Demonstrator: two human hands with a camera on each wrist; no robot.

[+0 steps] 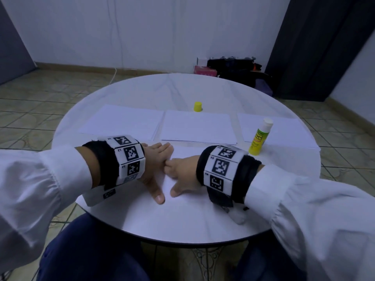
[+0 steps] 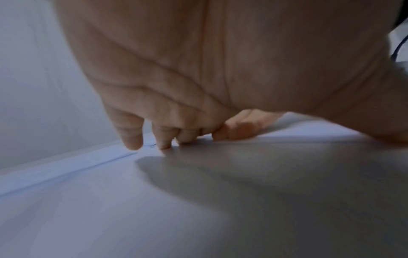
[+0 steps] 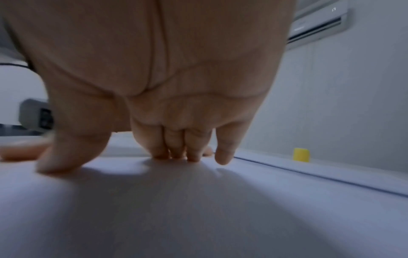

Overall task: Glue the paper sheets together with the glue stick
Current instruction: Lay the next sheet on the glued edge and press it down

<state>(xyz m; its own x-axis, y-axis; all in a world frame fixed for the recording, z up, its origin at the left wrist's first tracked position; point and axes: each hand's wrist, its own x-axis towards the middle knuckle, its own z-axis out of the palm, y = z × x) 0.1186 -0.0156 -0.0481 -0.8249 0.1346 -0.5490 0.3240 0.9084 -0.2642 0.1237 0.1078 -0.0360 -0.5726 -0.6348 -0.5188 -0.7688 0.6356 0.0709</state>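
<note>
Head view: both hands' (image 1: 154, 159) fingertips (image 2: 132, 143) on paper (image 1: 182, 191).

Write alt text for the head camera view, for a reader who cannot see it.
Both hands, left and right, press fingertips down on a white paper sheet at the near edge of a round white table. Beyond them lie three more paper stacks in a row, an uncapped glue stick standing on the rightmost stack, its yellow cap further back.

Uncapped glue stick (image 1: 258, 138) upright, yellow cap (image 1: 197, 106) apart, white paper sheets (image 1: 197, 126) flat
</note>
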